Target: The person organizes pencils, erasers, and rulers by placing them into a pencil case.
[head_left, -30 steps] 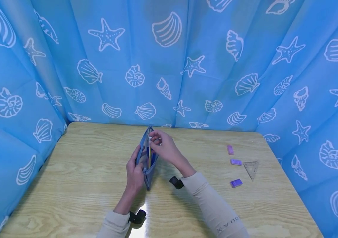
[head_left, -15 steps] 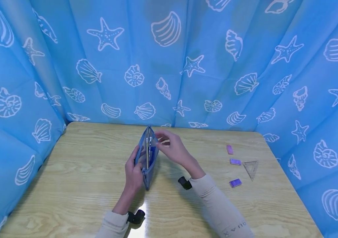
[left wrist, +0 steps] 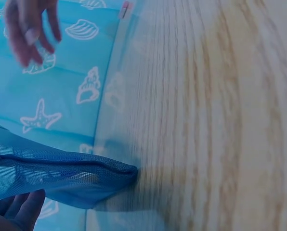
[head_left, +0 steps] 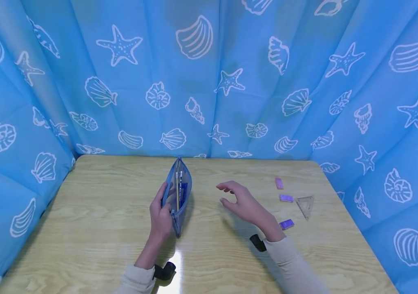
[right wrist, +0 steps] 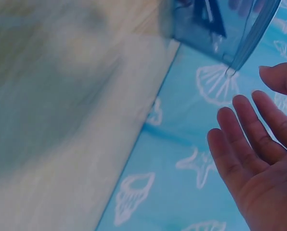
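Observation:
A blue mesh pencil pouch (head_left: 178, 222) stands with its top gaping, left of the table's middle. My left hand (head_left: 161, 218) grips its near left side, thumb on the rim. Inside the pouch are two pencils (head_left: 177, 190) and a dark blue item (head_left: 184, 192) whose kind I cannot make out. My right hand (head_left: 243, 204) hovers over the table between the pouch and the erasers, fingers loosely bent and holding nothing. In the right wrist view its fingers (right wrist: 244, 139) are spread apart, with the pouch beyond them.
Three small pink and purple block erasers, a pink one (head_left: 279, 183), a lilac one (head_left: 286, 198) and a purple one (head_left: 287, 224), lie on the right of the wooden table (head_left: 95, 228). Beside them is a clear set square (head_left: 305, 206). A blue shell-print curtain (head_left: 201, 81) surrounds the table.
My right hand has let go of a pencil in the pouch and moved off to the right, toward the erasers. My left hand keeps holding the pouch. The head view has shifted slightly.

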Motion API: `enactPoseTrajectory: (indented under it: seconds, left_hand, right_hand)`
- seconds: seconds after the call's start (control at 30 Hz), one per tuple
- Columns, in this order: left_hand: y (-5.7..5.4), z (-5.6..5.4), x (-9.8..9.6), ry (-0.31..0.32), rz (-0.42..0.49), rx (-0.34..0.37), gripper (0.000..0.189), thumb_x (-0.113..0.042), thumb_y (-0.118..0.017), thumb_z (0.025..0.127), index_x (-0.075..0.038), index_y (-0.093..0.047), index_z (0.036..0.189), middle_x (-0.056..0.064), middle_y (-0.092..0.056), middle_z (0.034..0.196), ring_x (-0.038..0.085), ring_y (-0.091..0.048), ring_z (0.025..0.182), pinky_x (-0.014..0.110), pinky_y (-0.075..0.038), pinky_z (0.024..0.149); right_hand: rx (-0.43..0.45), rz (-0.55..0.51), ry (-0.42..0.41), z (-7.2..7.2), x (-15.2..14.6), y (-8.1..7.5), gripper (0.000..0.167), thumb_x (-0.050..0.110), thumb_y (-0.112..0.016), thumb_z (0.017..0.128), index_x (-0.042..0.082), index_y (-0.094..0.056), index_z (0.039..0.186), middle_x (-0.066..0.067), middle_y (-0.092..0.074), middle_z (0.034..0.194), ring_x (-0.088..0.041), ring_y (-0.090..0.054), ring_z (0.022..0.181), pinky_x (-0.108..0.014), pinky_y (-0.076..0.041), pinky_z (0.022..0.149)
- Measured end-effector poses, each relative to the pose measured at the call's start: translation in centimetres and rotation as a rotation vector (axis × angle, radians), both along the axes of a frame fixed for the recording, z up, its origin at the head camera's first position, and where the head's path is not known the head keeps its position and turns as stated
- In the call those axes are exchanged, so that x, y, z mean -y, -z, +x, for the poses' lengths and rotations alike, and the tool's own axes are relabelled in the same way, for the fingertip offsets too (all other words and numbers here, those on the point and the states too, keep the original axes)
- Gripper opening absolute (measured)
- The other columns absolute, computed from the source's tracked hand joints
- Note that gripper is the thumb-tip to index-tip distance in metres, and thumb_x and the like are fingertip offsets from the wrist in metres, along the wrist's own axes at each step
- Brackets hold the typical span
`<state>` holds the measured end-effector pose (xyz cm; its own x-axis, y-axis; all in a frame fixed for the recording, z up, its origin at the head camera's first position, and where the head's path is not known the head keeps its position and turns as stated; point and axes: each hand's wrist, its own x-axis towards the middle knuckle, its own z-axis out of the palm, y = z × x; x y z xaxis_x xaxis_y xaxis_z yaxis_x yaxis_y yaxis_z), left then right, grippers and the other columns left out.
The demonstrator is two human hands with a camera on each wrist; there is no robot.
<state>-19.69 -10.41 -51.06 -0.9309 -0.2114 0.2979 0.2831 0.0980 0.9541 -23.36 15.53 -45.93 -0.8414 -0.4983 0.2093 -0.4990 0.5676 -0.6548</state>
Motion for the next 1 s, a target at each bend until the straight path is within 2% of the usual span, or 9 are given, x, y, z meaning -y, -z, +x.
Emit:
enactPoseTrajectory:
  seconds: [0.13, 0.33, 0.6, 0.7, 0.87, 1.0]
  left_hand:
    - [-0.1, 0.1, 0.0, 0.005, 0.002, 0.009, 0.073, 0.01, -0.036, 0.082, 0.004, -0.035, 0.155, 0.024, -0.052, 0.149, 0.043, -0.048, 0.138, 0.058, -0.035, 0.116]
    - [-0.2, 0.2, 0.0, 0.01, 0.007, 0.014, 0.073, 0.01, -0.036, 0.082, 0.004, -0.035, 0.155, 0.023, -0.052, 0.149, 0.043, -0.05, 0.137, 0.058, -0.035, 0.116]
    - [-0.1, 0.3, 0.1, 0.001, 0.007, 0.023, 0.073, 0.01, -0.035, 0.082, 0.005, -0.035, 0.155, 0.022, -0.052, 0.149, 0.042, -0.049, 0.138, 0.058, -0.034, 0.116]
    - [-0.1, 0.3, 0.1, 0.003, 0.01, 0.023, 0.073, 0.01, -0.035, 0.083, 0.005, -0.035, 0.155, 0.022, -0.052, 0.149, 0.042, -0.049, 0.138, 0.058, -0.035, 0.116]
    - [0.0, 0.4, 0.1, 0.013, 0.02, 0.014, 0.072, 0.011, -0.034, 0.084, 0.003, -0.034, 0.156, 0.022, -0.051, 0.15, 0.042, -0.049, 0.137, 0.058, -0.037, 0.115]
    - [0.1, 0.3, 0.2, 0.025, 0.024, 0.007, 0.071, 0.011, -0.033, 0.086, 0.003, -0.033, 0.156, 0.022, -0.05, 0.151, 0.042, -0.05, 0.137, 0.058, -0.038, 0.114]
  right_hand:
    - [0.0, 0.037, 0.043, 1.4, -3.1, 1.0, 0.039, 0.004, -0.065, 0.096, -0.001, -0.058, 0.135, -0.019, -0.063, 0.13, -0.038, -0.06, 0.116, -0.057, -0.05, 0.1]
    - [-0.003, 0.083, 0.162, 3.3, -7.6, 2.4, 0.039, 0.001, -0.066, 0.094, -0.004, -0.059, 0.132, -0.021, -0.065, 0.124, -0.039, -0.061, 0.112, -0.057, -0.051, 0.095]
    - [0.02, 0.197, 0.312, 5.0, -12.2, 2.8, 0.041, 0.007, -0.07, 0.093, -0.008, -0.059, 0.13, -0.025, -0.065, 0.121, -0.04, -0.062, 0.109, -0.055, -0.054, 0.088]
    - [0.046, 0.23, 0.332, 5.4, -13.4, 3.0, 0.047, 0.01, -0.074, 0.09, -0.011, -0.058, 0.129, -0.028, -0.064, 0.122, -0.044, -0.062, 0.112, -0.057, -0.054, 0.089]
    - [0.158, 0.291, 0.376, 5.5, -14.8, 3.3, 0.061, 0.02, -0.077, 0.089, -0.014, -0.053, 0.134, -0.033, -0.058, 0.128, -0.049, -0.057, 0.118, -0.059, -0.052, 0.093]
    - [0.208, 0.337, 0.424, 5.6, -15.4, 3.4, 0.069, 0.024, -0.08, 0.086, -0.015, -0.051, 0.135, -0.035, -0.055, 0.128, -0.049, -0.056, 0.117, -0.059, -0.051, 0.094]
